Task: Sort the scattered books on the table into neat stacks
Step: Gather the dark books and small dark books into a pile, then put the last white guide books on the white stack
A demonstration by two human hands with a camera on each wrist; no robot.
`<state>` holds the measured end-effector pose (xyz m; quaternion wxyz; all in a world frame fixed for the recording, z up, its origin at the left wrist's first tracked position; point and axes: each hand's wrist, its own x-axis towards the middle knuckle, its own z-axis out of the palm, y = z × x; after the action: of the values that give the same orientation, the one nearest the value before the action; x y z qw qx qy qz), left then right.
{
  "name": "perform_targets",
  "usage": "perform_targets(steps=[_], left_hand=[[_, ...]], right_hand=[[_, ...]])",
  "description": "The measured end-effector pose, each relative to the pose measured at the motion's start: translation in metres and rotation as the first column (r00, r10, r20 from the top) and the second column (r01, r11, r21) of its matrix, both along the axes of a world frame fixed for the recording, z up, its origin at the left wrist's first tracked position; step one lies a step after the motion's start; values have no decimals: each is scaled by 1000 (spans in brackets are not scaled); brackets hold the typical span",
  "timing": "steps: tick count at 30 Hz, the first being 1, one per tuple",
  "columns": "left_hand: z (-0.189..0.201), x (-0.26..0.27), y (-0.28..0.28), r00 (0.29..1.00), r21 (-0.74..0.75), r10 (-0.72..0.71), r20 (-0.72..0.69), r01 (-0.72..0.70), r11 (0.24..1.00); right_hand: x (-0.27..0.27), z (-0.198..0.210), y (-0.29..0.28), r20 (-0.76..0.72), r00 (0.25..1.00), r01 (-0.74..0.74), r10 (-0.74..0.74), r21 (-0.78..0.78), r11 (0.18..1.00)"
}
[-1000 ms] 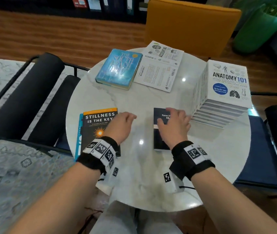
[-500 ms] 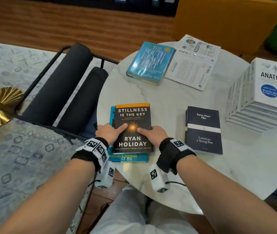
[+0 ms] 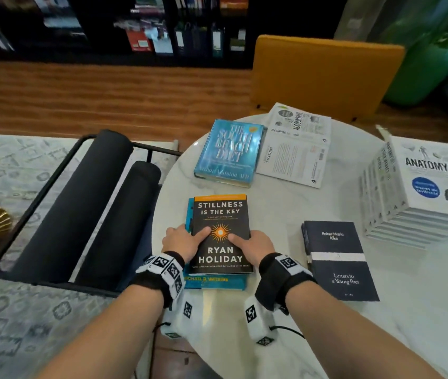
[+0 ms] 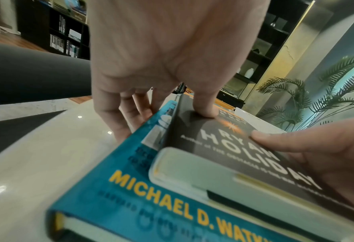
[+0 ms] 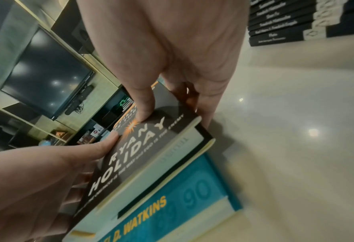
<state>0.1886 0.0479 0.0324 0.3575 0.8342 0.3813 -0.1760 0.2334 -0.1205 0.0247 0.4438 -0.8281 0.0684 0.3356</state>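
- The black book (image 3: 221, 233) lies on the teal book (image 3: 214, 283) near the table's (image 3: 272, 337) front left edge.
- It is gripped by the left hand (image 3: 181, 243): thumb on the cover, fingers curled down the left side.
- It is gripped likewise by the right hand (image 3: 254, 246), fingers down the right side.
- A navy stack (image 3: 339, 259) lies to the right, a white stack (image 3: 419, 187) beyond.
- A blue book (image 3: 228, 151) and a white book (image 3: 296, 144) lie at the far edge.
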Motion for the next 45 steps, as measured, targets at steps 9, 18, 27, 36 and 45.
perform_targets(steps=[9, 18, 27, 36, 45], left_hand=[[15, 44, 26, 992, 33, -92, 86, 90, 995], [42, 140, 7, 854, 151, -405, 327, 376, 914], [61, 199, -35, 772, 10, -530, 351, 563, 827], [72, 232, -63, 758, -38, -549, 353, 598, 801], [61, 228, -72, 802, -70, -522, 292, 562, 824]], right_hand=[[90, 14, -5, 113, 967, 233, -227, -40, 972], [235, 34, -77, 269, 833, 538, -483, -192, 821], [274, -13, -109, 150, 837, 544, -526, -117, 831], [259, 0, -118, 44, 888, 460, -458, -46, 887], [239, 23, -115, -30, 855, 506, -517, 263, 821]])
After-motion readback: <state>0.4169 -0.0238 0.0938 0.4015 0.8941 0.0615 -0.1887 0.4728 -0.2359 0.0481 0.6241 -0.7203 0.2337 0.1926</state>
